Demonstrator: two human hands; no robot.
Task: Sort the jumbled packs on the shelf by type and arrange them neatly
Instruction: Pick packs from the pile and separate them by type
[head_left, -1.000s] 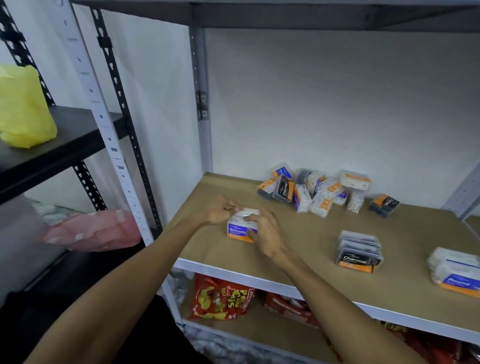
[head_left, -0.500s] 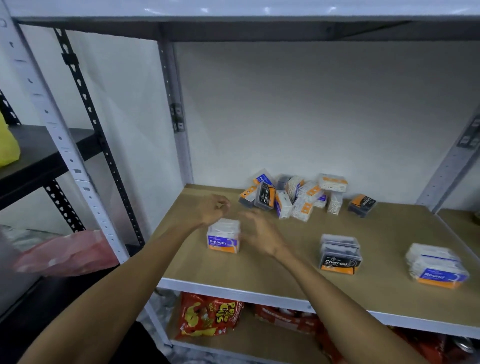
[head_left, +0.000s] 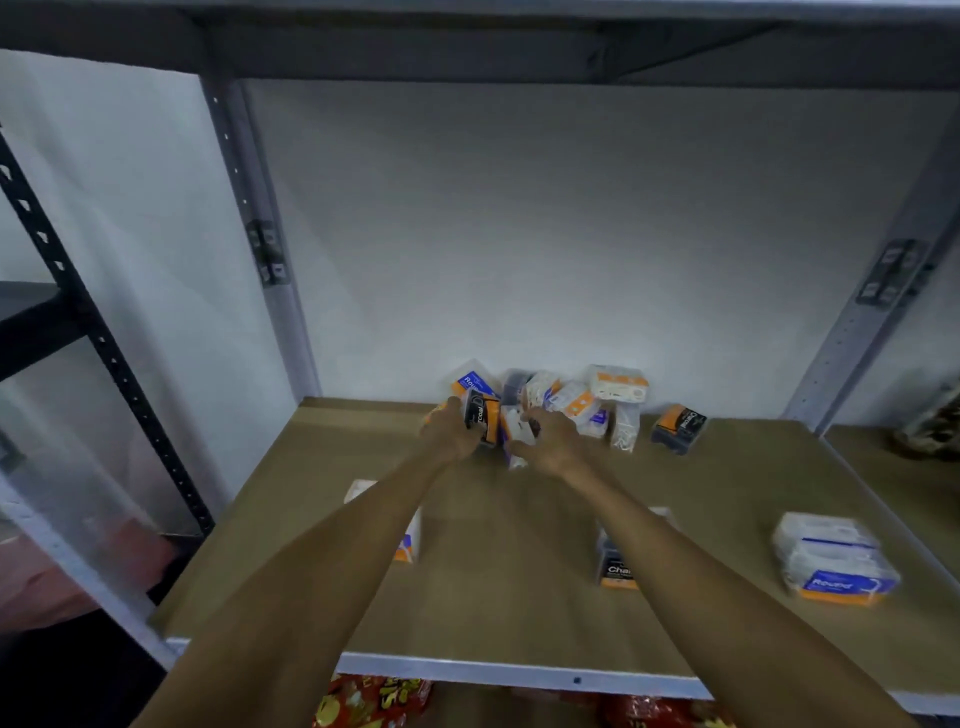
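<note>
A jumbled pile of small packs (head_left: 571, 397) lies at the back of the brown shelf board (head_left: 493, 597). Both my arms reach into its left side. My left hand (head_left: 451, 432) is closed around a black and orange charcoal pack (head_left: 482, 415). Beside it, my right hand (head_left: 551, 440) has its fingers curled on a white pack (head_left: 513, 434). Three sorted stacks stand nearer the front. The Smooth stack (head_left: 410, 543) is mostly hidden under my left forearm. My right forearm partly covers the Charcoal stack (head_left: 615, 569). The Round stack (head_left: 831, 564) is at the right.
One charcoal pack (head_left: 678, 428) lies alone to the right of the pile. Grey shelf uprights (head_left: 260, 249) frame the bay and an upper shelf (head_left: 519, 47) hangs overhead. Red snack bags (head_left: 374, 704) sit on the shelf below. A black rack (head_left: 62, 291) stands at the left.
Both hands have left the Smooth stack at the front left and reached back to the pile. The left hand has taken a charcoal pack and the right a white pack. The camera has moved closer.
</note>
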